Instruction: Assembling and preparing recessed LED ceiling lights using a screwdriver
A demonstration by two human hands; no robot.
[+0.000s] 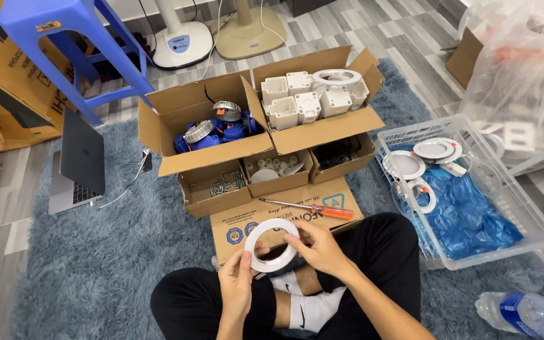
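Note:
I sit cross-legged on a grey-blue shaggy rug. Both hands hold a white plastic ring over my lap. My left hand grips its lower left rim. My right hand grips its right side, fingers curled over the rim. An orange-handled screwdriver lies on a flat cardboard box just beyond the ring.
Open cardboard boxes hold blue and metal parts, white square housings, screws and small white pieces. A clear crate at right holds white rings and blue plastic. A laptop, blue stool, fan bases and a water bottle surround me.

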